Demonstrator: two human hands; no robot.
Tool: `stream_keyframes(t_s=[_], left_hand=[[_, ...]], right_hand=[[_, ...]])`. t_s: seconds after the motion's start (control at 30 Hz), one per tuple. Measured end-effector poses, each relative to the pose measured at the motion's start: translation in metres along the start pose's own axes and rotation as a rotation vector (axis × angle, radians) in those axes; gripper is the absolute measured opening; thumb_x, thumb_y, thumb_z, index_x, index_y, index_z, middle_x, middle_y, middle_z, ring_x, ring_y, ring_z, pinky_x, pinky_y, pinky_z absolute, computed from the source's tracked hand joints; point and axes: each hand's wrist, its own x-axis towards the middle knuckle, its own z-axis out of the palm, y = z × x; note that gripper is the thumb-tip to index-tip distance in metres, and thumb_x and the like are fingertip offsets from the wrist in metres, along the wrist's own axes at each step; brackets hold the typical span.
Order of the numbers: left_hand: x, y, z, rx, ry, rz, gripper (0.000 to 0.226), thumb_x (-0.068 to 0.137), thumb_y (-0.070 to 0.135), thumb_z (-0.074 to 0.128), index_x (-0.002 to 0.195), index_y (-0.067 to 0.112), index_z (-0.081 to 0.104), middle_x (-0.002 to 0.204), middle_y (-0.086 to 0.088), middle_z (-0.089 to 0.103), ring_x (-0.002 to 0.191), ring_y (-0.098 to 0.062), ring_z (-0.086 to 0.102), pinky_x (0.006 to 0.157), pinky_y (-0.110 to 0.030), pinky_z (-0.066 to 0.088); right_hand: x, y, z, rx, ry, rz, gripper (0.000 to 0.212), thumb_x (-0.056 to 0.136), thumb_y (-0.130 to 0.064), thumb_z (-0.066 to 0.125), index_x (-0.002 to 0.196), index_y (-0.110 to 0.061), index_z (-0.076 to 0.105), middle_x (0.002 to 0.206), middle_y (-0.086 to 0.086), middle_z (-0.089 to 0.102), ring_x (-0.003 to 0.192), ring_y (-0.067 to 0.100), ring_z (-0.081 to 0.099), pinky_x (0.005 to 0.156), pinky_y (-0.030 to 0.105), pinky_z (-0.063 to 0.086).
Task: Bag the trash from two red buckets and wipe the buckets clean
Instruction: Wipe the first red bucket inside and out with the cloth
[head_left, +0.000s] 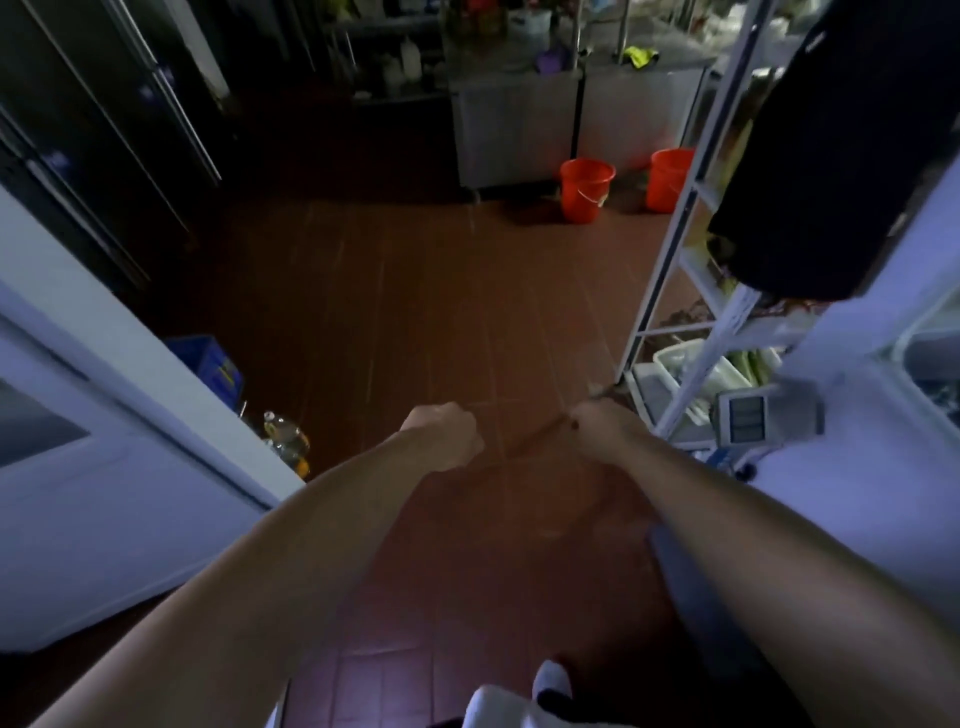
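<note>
Head view looks down a dim kitchen aisle with both forearms stretched forward over the red-brown tiled floor (415, 312). The left hand (447, 436) is curled into a loose fist and seems to hold nothing. The right hand (602, 423) is also curled, perhaps pinching something small and dark at its fingertips, but motion blur makes that impossible to settle. Two red buckets wait well ahead at the foot of a steel counter (519, 124): the nearer bucket (586, 189) stands upright with a pale handle hanging down its side, and the second bucket (667, 179) sits just to its right, partly hidden behind a white shelving rack (691, 291). Their contents cannot be made out from here. Judging by the distance, the work has not begun, and this is the approach. The next move calls for walking up the aisle, reaching a bucket, and having a bag ready.
</note>
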Motion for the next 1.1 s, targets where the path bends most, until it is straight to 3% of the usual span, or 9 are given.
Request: stream_keyframes(t_s=[0.13,0.3,0.4,0.47,0.53,0.67,0.83,1.0,1.1], left_hand=[[0.085,-0.015,-0.060,0.136,-0.008,0.037,0.029,0.095,0.008,0.044,0.101,0.017,0.071,0.100,-0.002,0.066,0.091,-0.026,0.064,0.067,-0.043,0.058],[0.213,-0.054,-0.102,-0.046,0.065,0.021,0.036,0.100,0.026,0.033,0.110,0.014,0.065,0.112,-0.007,0.063,0.099,-0.028,0.063,0.081,-0.046,0.055],[0.305,-0.082,-0.119,-0.118,0.099,0.044,0.039,0.099,0.033,0.029,0.113,0.014,0.060,0.118,-0.008,0.059,0.106,-0.030,0.060,0.087,-0.046,0.052],[0.366,-0.103,-0.131,-0.122,0.088,0.075,0.038,0.099,0.032,0.029,0.115,0.015,0.059,0.120,-0.007,0.058,0.108,-0.030,0.059,0.089,-0.045,0.051],[0.424,-0.122,-0.147,-0.071,0.062,0.113,0.036,0.099,0.031,0.029,0.114,0.017,0.059,0.118,-0.006,0.058,0.108,-0.029,0.058,0.089,-0.044,0.050],[0.533,-0.156,-0.190,-0.081,0.062,0.107,0.034,0.098,0.034,0.031,0.112,0.021,0.058,0.115,-0.003,0.058,0.104,-0.028,0.060,0.086,-0.044,0.050],[0.669,-0.175,-0.243,-0.068,0.052,0.144,0.035,0.099,0.034,0.030,0.115,0.020,0.058,0.117,-0.003,0.058,0.104,-0.028,0.060,0.086,-0.044,0.049],[0.808,-0.182,-0.300,-0.080,0.086,0.151,0.036,0.099,0.035,0.031,0.121,0.021,0.056,0.118,-0.003,0.056,0.106,-0.027,0.058,0.085,-0.042,0.048],[0.885,-0.188,-0.341,-0.058,0.075,0.154,0.036,0.099,0.036,0.032,0.120,0.021,0.057,0.118,-0.002,0.057,0.106,-0.027,0.057,0.087,-0.042,0.048]], right_hand=[[0.100,0.028,-0.060,-0.027,0.038,-0.003,0.025,0.093,-0.026,0.057,0.102,-0.010,0.074,0.102,0.014,0.071,0.097,0.033,0.068,0.075,0.032,0.051],[0.240,0.052,-0.104,0.003,0.054,0.063,0.028,0.095,-0.025,0.057,0.113,-0.007,0.068,0.115,0.014,0.067,0.107,0.029,0.065,0.078,0.029,0.049],[0.327,0.066,-0.128,-0.034,0.032,0.086,0.028,0.095,-0.029,0.052,0.107,-0.009,0.067,0.114,0.016,0.067,0.105,0.033,0.065,0.089,0.038,0.054],[0.377,0.077,-0.147,-0.053,0.048,0.108,0.019,0.092,-0.030,0.047,0.087,-0.017,0.059,0.098,0.010,0.067,0.087,0.028,0.065,0.074,0.035,0.054],[0.423,0.087,-0.167,-0.050,0.056,0.155,0.021,0.090,-0.033,0.043,0.078,-0.019,0.053,0.085,0.002,0.061,0.073,0.021,0.060,0.060,0.027,0.045],[0.518,0.110,-0.211,-0.028,0.096,0.176,0.030,0.095,-0.040,0.039,0.096,-0.024,0.064,0.082,-0.002,0.057,0.071,0.019,0.058,0.055,0.024,0.040],[0.639,0.157,-0.263,-0.029,0.116,0.215,0.030,0.095,-0.035,0.041,0.095,-0.020,0.067,0.088,0.001,0.064,0.070,0.022,0.059,0.057,0.025,0.046],[0.777,0.217,-0.323,0.054,0.134,0.229,0.012,0.093,-0.026,0.048,0.082,-0.024,0.054,0.085,0.000,0.060,0.070,0.020,0.058,0.053,0.026,0.043],[0.849,0.248,-0.370,0.003,0.101,0.210,0.006,0.088,-0.025,0.056,0.091,-0.025,0.061,0.096,-0.001,0.060,0.084,0.024,0.064,0.062,0.030,0.052]])
